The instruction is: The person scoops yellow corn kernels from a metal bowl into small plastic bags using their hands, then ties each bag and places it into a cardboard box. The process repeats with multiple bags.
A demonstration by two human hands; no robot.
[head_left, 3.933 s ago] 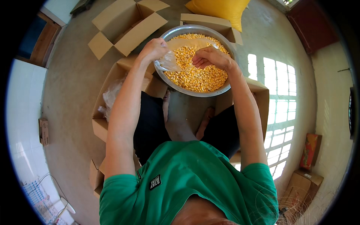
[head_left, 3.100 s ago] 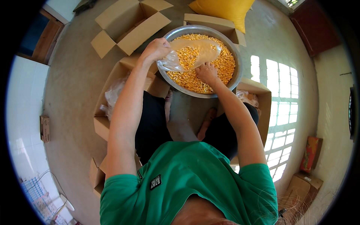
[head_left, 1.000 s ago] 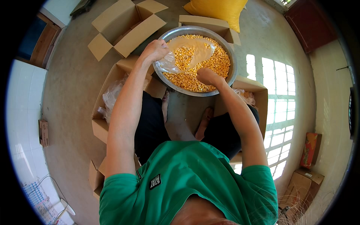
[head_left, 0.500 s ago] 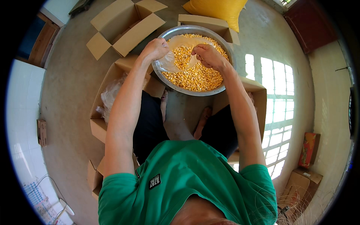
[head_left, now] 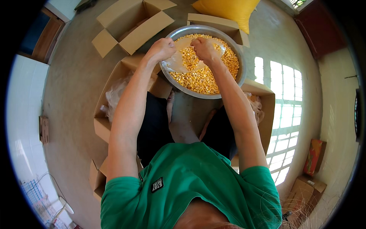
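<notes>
A round metal basin point(head_left: 204, 95) in front of me holds many yellow corn kernels point(head_left: 204, 82). Across its far and left parts spreads a thin, clear plastic bag point(head_left: 173, 64), with kernels showing through or around it. My left hand point(head_left: 162, 49) is closed on the bag's left side, over the basin's left rim. Over the middle of the basin, my right hand point(head_left: 205, 50) is closed with its fingertips pinched at the bag; its exact hold is partly hidden by the hand itself.
Open cardboard boxes stand around the basin: one at the far left point(head_left: 146, 36), one beside my left leg point(head_left: 102, 129) with clear plastic bags point(head_left: 114, 93), one by my right leg point(head_left: 269, 110) with more plastic. A full yellow sack point(head_left: 228, 11) sits beyond the basin.
My right hand has moved left and slightly farther from me, nearer my left hand. My left hand keeps its place at the basin's left rim. The whole view has shifted slightly.
</notes>
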